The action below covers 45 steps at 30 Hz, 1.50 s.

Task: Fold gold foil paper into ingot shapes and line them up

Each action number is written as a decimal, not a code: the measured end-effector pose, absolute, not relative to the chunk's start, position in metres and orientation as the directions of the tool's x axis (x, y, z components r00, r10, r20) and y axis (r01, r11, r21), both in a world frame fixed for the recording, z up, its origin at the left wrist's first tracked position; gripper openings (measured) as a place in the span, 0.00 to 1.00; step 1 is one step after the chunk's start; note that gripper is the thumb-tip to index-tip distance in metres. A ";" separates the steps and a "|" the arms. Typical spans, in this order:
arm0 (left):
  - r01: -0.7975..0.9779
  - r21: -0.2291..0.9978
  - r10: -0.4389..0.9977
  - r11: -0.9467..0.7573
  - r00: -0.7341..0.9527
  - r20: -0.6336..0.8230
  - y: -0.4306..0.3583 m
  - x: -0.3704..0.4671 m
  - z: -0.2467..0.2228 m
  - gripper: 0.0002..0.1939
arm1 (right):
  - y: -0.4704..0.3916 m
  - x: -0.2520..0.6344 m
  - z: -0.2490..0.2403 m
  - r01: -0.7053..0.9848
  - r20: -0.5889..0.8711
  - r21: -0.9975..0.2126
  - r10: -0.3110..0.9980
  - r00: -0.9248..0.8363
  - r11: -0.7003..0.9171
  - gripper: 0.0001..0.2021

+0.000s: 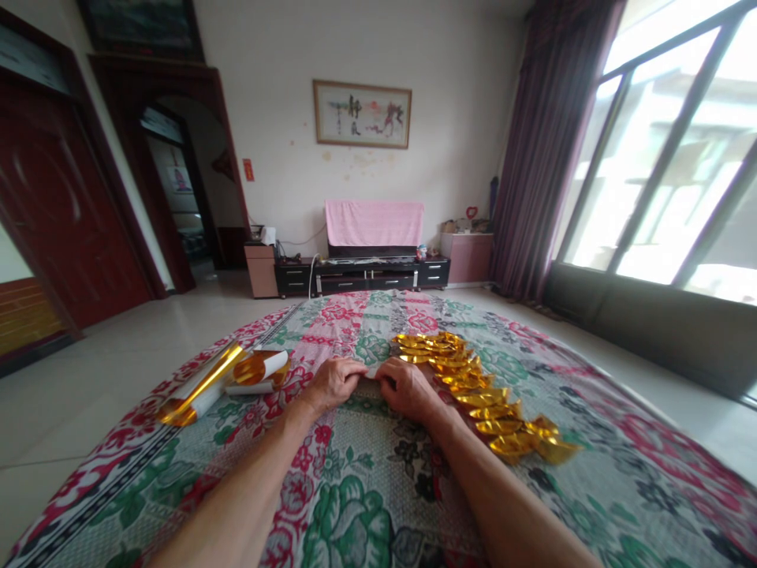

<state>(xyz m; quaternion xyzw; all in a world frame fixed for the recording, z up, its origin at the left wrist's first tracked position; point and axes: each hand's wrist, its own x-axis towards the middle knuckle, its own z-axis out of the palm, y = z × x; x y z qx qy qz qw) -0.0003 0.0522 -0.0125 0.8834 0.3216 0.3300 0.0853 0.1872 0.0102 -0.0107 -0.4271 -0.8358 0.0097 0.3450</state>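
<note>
Left hand (336, 385): thumb and fingers were drawn together in a pinch on the near-left end of the paper, wrist low over the cloth.
Right hand (408, 386): fingers were curled in on the opposite end, back of the hand upward; the exact placing of its fingertips could not be made out.
Pale paper piece (372, 371): it was between the two hands, small and mostly covered by them — any gold side was hidden.
Handling: by its look, it was next to weightless, thin, easy to crease under light pressure and prone to tear if pulled hard.
Best hold: the two ends, thumb against forefinger, seemed the safest grip.
Gold foil boat shapes (490, 412): they lay in a crowded row beside the right hand and forearm, pointed at the ends; they probably dented easily and were better lifted by a tip than squeezed.
Curled gold foil sheets (248, 369): white-backed, they lay left of the left hand; the shiny face was likely slick and springy, best taken by an edge.
Floral cloth (348, 521): it spread beneath everything — a soft backing, probably poor for sharp creasing.
Pink cover (374, 223): it hung above a black TV stand (367, 282), well apart from the hands.
</note>
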 end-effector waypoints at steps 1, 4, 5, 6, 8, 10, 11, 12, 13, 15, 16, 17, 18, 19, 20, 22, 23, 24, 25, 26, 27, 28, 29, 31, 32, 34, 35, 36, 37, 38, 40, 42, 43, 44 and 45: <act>0.502 0.350 0.609 -0.791 0.589 0.532 0.053 0.000 -0.013 0.15 | 0.010 0.188 -0.011 0.708 0.568 -0.310 0.721 -0.397 0.634 0.11; 0.477 0.316 0.568 -0.820 0.617 0.544 0.053 0.000 -0.013 0.16 | 0.010 0.188 -0.012 0.713 0.569 -0.316 0.726 -0.386 0.626 0.11; 0.478 0.304 0.562 -0.824 0.623 0.544 0.053 0.000 -0.013 0.16 | 0.010 0.188 -0.012 0.712 0.569 -0.318 0.727 -0.384 0.626 0.11; 0.484 0.290 0.559 -0.826 0.631 0.539 0.052 0.000 -0.012 0.16 | 0.010 0.188 -0.012 0.711 0.569 -0.320 0.727 -0.385 0.626 0.11; 0.493 0.258 0.550 -0.831 0.654 0.520 0.052 0.000 -0.011 0.16 | 0.010 0.188 -0.013 0.707 0.570 -0.324 0.726 -0.385 0.629 0.10; 0.490 0.240 0.540 -0.838 0.678 0.499 0.051 0.000 -0.009 0.16 | 0.009 0.189 -0.013 0.699 0.572 -0.330 0.724 -0.387 0.634 0.09; 0.486 0.240 0.537 -0.840 0.684 0.494 0.051 0.000 -0.009 0.17 | 0.008 0.189 -0.013 0.694 0.574 -0.332 0.721 -0.389 0.639 0.09; 0.483 0.243 0.536 -0.841 0.685 0.493 0.051 0.000 -0.009 0.16 | 0.008 0.189 -0.013 0.689 0.576 -0.333 0.718 -0.392 0.644 0.09; 0.481 0.248 0.537 -0.841 0.682 0.497 0.050 0.000 -0.008 0.16 | 0.007 0.190 -0.013 0.686 0.578 -0.333 0.715 -0.394 0.647 0.08; 0.488 0.258 0.547 -0.834 0.668 0.504 0.048 0.002 -0.006 0.14 | 0.006 0.190 -0.012 0.685 0.584 -0.333 0.712 -0.389 0.647 0.08; 0.496 0.268 0.559 -0.826 0.658 0.504 0.047 0.003 -0.005 0.14 | 0.005 0.190 -0.011 0.688 0.588 -0.335 0.713 -0.381 0.644 0.08; 0.507 0.284 0.577 -0.814 0.645 0.502 0.045 0.003 -0.004 0.14 | 0.005 0.191 -0.011 0.692 0.593 -0.338 0.715 -0.370 0.638 0.08; 0.518 0.306 0.598 -0.799 0.630 0.495 0.044 0.004 -0.002 0.13 | 0.005 0.191 -0.010 0.695 0.597 -0.342 0.717 -0.359 0.632 0.08; 0.525 0.334 0.620 -0.783 0.613 0.489 0.042 0.005 -0.001 0.13 | 0.005 0.191 -0.010 0.698 0.601 -0.345 0.719 -0.349 0.628 0.08; 0.528 0.362 0.639 -0.768 0.596 0.487 0.041 0.005 0.000 0.13 | 0.005 0.191 -0.010 0.700 0.604 -0.348 0.720 -0.342 0.624 0.08; 0.524 0.410 0.665 -0.747 0.566 0.487 0.041 0.005 0.000 0.13 | 0.006 0.190 -0.010 0.705 0.609 -0.353 0.723 -0.327 0.615 0.08; 0.521 0.427 0.673 -0.739 0.555 0.488 0.041 0.006 -0.001 0.13 | 0.007 0.190 -0.011 0.707 0.610 -0.356 0.725 -0.319 0.611 0.08; 0.520 0.439 0.681 -0.732 0.547 0.487 0.042 0.006 -0.001 0.13 | 0.008 0.190 -0.011 0.710 0.611 -0.360 0.728 -0.312 0.606 0.08; 0.522 0.448 0.688 -0.726 0.541 0.485 0.043 0.006 -0.002 0.13 | 0.009 0.189 -0.012 0.714 0.610 -0.364 0.732 -0.302 0.598 0.08; 0.527 0.453 0.695 -0.719 0.535 0.481 0.045 0.006 -0.003 0.13 | 0.011 0.189 -0.013 0.719 0.610 -0.369 0.737 -0.291 0.589 0.08; 0.534 0.453 0.700 -0.714 0.529 0.479 0.046 0.006 -0.005 0.13 | 0.012 0.188 -0.013 0.724 0.608 -0.374 0.743 -0.281 0.579 0.08; 0.541 0.450 0.703 -0.711 0.525 0.480 0.048 0.006 -0.006 0.13 | 0.014 0.188 -0.014 0.730 0.605 -0.377 0.748 -0.272 0.570 0.08; 0.547 0.444 0.704 -0.710 0.522 0.482 0.049 0.006 -0.007 0.13 | 0.015 0.188 -0.014 0.735 0.601 -0.380 0.754 -0.265 0.562 0.08; 0.561 0.426 0.703 -0.710 0.522 0.483 0.052 0.007 -0.009 0.13 | 0.017 0.187 -0.014 0.746 0.588 -0.388 0.769 -0.251 0.541 0.08; 0.569 0.417 0.704 -0.708 0.524 0.479 0.053 0.008 -0.010 0.13 | 0.018 0.186 -0.014 0.752 0.581 -0.392 0.777 -0.244 0.530 0.08; 0.591 0.407 0.714 -0.697 0.520 0.469 0.054 0.009 -0.011 0.13 | 0.018 0.185 -0.013 0.767 0.565 -0.400 0.793 -0.226 0.503 0.08; 0.603 0.406 0.723 -0.687 0.510 0.466 0.053 0.009 -0.011 0.14 | 0.018 0.185 -0.012 0.773 0.559 -0.402 0.800 -0.216 0.490 0.08; 0.616 0.409 0.734 -0.674 0.495 0.465 0.053 0.010 -0.011 0.14 | 0.018 0.185 -0.012 0.779 0.556 -0.404 0.805 -0.209 0.480 0.08; 0.629 0.412 0.746 -0.659 0.478 0.464 0.052 0.010 -0.010 0.14 | 0.018 0.185 -0.011 0.782 0.553 -0.404 0.808 -0.204 0.474 0.08; 0.642 0.414 0.756 -0.645 0.462 0.462 0.051 0.010 -0.010 0.15 | 0.018 0.185 -0.011 0.783 0.553 -0.405 0.809 -0.201 0.471 0.08; 0.660 0.414 0.770 -0.627 0.445 0.457 0.050 0.011 -0.009 0.15 | 0.019 0.185 -0.011 0.782 0.558 -0.406 0.806 -0.198 0.473 0.08; 0.665 0.413 0.775 -0.622 0.445 0.449 0.049 0.011 -0.009 0.15 | 0.019 0.186 -0.011 0.775 0.560 -0.405 0.802 -0.209 0.485 0.08; 0.664 0.413 0.774 -0.623 0.448 0.448 0.049 0.011 -0.009 0.14 | 0.019 0.186 -0.012 0.770 0.561 -0.404 0.799 -0.217 0.493 0.07; 0.658 0.411 0.769 -0.630 0.456 0.449 0.049 0.011 -0.009 0.13 | 0.019 0.186 -0.012 0.765 0.561 -0.402 0.796 -0.228 0.502 0.07; 0.650 0.406 0.759 -0.642 0.469 0.451 0.049 0.011 -0.009 0.12 | 0.020 0.186 -0.012 0.761 0.560 -0.399 0.793 -0.240 0.512 0.07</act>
